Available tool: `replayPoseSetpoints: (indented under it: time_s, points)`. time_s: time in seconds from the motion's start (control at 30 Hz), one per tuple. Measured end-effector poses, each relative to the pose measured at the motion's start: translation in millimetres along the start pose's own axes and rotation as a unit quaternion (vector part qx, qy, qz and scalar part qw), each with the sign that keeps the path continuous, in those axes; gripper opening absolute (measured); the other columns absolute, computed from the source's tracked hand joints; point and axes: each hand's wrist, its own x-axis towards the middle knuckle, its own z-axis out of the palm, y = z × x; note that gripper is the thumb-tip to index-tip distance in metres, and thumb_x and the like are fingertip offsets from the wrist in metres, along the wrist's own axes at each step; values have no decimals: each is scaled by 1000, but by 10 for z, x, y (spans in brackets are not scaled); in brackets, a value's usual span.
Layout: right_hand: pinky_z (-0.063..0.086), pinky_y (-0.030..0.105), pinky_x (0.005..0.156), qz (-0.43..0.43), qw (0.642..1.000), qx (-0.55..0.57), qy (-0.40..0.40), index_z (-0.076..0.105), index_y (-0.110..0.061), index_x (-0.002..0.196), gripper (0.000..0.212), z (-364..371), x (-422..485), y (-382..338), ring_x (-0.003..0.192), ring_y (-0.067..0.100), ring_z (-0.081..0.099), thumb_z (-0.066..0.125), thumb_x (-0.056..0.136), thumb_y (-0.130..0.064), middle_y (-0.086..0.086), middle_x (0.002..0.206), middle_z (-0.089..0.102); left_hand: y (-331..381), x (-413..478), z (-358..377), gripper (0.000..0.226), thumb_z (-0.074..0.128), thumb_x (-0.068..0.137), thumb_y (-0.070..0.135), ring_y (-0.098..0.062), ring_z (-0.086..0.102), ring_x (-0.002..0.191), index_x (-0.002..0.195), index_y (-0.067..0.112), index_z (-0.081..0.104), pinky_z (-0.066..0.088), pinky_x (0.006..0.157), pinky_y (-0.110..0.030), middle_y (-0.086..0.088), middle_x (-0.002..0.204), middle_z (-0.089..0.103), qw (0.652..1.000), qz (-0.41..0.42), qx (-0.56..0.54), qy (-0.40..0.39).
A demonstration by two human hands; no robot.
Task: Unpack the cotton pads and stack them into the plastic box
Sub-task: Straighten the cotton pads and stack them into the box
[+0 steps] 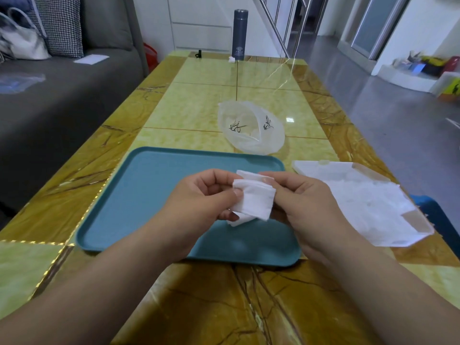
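A small stack of white square cotton pads [254,201] is held above the teal tray [139,195]. My left hand [201,200] pinches the stack's left edge with thumb and curled fingers. My right hand [302,199] grips its right edge, thumb on top. One pad hangs loose below the stack. The clear plastic box [368,202] lies open on the table to the right of the tray, with white pads inside. A crumpled translucent plastic bag [251,131] with black print lies beyond the tray.
A dark thermos bottle [239,34] stands at the table's far end with a small white scrap beside it. A grey sofa [62,95] runs along the left side. A blue stool [438,217] sits at the right table edge.
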Motion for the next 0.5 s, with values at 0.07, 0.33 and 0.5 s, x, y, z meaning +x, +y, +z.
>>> replayPoseSetpoints:
  time_s: [0.07, 0.33, 0.5]
  points:
    - [65, 35, 78, -3, 1000, 4, -15, 78, -8, 107, 15, 12, -18, -5, 90, 29, 78, 67, 99, -11, 15, 96, 80, -12, 9, -22, 14, 65, 95, -6, -19, 71, 79, 105, 0, 71, 60, 64, -26, -17, 97, 78, 1000, 10, 11, 17]
    - [63, 39, 87, -17, 998, -38, -38, 78, -9, 107, 17, -7, -15, 4, 96, 32, 78, 62, 102, -9, 14, 97, 80, -21, 36, -9, 10, 68, 94, -2, -24, 74, 88, 103, 1, 73, 62, 71, -30, -19, 104, 77, 999, 11, 27, 40]
    - [62, 42, 89, -3, 998, -16, -66, 78, -6, 110, 19, -20, -18, -14, 101, 34, 76, 62, 101, -11, 17, 103, 79, -48, 46, -23, 8, 69, 94, 0, -23, 74, 88, 102, 1, 72, 61, 70, -29, -21, 104, 76, 998, 11, 34, 47]
